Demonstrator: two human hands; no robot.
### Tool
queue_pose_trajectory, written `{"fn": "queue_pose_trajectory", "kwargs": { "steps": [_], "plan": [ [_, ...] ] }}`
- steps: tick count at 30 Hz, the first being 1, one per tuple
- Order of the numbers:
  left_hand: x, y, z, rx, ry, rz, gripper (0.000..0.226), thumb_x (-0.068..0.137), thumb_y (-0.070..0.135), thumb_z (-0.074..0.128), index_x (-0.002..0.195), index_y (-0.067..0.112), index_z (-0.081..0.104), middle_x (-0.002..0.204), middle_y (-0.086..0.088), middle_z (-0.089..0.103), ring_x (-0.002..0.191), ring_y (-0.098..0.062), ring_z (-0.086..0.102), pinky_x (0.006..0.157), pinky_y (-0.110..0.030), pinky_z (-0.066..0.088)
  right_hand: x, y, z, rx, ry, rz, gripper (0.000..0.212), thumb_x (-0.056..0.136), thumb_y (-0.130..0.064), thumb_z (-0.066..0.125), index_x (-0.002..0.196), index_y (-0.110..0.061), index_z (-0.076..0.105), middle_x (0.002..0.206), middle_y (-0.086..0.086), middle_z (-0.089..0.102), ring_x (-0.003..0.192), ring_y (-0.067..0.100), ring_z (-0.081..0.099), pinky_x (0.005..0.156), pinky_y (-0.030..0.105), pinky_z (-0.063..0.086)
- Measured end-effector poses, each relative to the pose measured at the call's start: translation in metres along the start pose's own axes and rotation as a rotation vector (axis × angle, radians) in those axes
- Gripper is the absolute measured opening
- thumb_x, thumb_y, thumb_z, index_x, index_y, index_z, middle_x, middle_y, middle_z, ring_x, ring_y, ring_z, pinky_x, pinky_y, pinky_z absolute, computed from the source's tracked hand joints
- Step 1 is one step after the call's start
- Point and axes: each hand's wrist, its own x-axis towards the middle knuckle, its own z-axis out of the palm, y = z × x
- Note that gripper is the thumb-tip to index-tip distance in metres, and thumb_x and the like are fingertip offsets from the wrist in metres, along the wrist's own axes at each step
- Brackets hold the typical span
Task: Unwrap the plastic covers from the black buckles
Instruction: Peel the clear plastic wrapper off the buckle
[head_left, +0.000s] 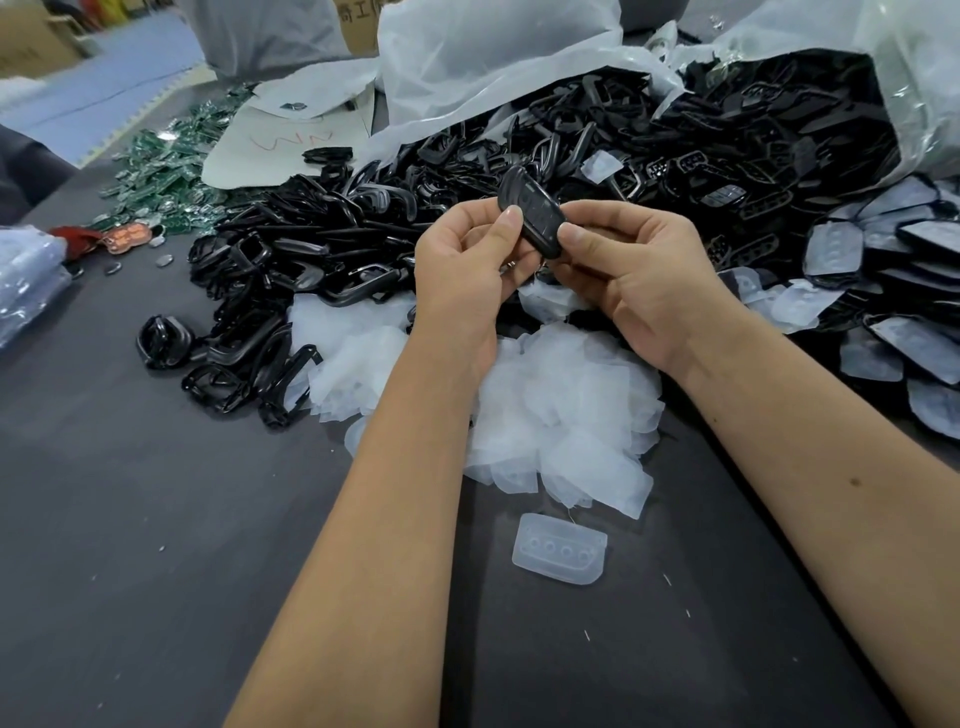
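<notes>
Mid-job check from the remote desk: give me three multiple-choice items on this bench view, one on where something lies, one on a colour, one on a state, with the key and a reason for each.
1. Where does the single moulded clear cover lie?
A. Alone on the dark table, nearer the person than the heap of peeled covers
B. Inside the big plastic bag
C. On the green circuit boards

2. What colour are the circuit boards at far left?
A. Blue
B. Green
C. Yellow

3. How is the black buckle held?
A. Lying loose on the table
B. In the left hand only
C. Pinched by both hands

Key: 1 A, it sits apart, below the white heap. 2 B, they show green beside the black pile. 3 C, the left hand and right hand each have a thumb on it.
</notes>
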Motion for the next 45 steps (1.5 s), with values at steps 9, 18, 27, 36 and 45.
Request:
{"fn": "queue_pose_trajectory", "kwargs": {
  "steps": [9,18,27,36,45],
  "plan": [
    [-0.001,-0.002,-0.002,-0.014,-0.040,-0.032,0.011,0.104,0.006,0.057,0.100,0.007,0.067,0.094,-0.008,0.070,0.085,-0.016,0.065,0.076,-0.027,0.058,0.000,0.001,-0.005,-0.087,-0.034,-0.144,0.022,0.089,0.007,0.072,0.108,-0.004,0.074,0.081,0.005,0.078,0.080,0.019,0.075,0.080,0.030,0.059],
    [0.001,0.001,-0.007,0.018,-0.053,-0.042,0.014,0.104,0.001,0.055,0.096,0.004,0.065,0.083,-0.009,0.066,0.071,-0.012,0.060,0.071,-0.025,0.057,0.000,0.000,-0.007,-0.140,-0.080,-0.125,0.032,0.087,0.008,0.075,0.114,-0.008,0.072,0.082,0.002,0.078,0.083,0.019,0.074,0.081,0.031,0.060],
    [-0.002,0.002,-0.005,0.012,-0.114,-0.030,0.011,0.105,0.003,0.053,0.101,0.004,0.063,0.084,-0.014,0.055,0.069,-0.016,0.052,0.072,-0.027,0.054,0.000,-0.003,-0.013,-0.099,-0.126,-0.130,0.033,0.083,0.011,0.074,0.113,-0.005,0.072,0.083,0.002,0.079,0.082,0.019,0.076,0.081,0.030,0.061],
    [0.000,0.007,-0.003,0.532,-0.101,0.244,0.012,0.097,-0.001,0.061,0.088,0.007,0.062,0.076,-0.006,0.058,0.069,-0.016,0.053,0.071,-0.039,0.053,-0.004,-0.028,-0.017,-0.573,-0.191,-0.223,0.041,0.082,0.024,0.066,0.109,-0.007,0.074,0.091,0.016,0.077,0.083,0.021,0.073,0.079,0.039,0.063],
    [-0.025,0.022,0.098,1.116,-0.283,0.765,0.010,0.080,-0.001,0.063,0.079,0.009,0.064,0.082,-0.004,0.063,0.082,-0.028,0.060,0.070,-0.040,0.045,-0.030,-0.135,-0.070,-1.326,-0.075,-0.360,0.058,0.071,0.016,0.042,0.095,-0.019,0.082,0.082,-0.004,0.074,0.072,-0.002,0.066,0.070,0.016,0.055]
  ]
}}
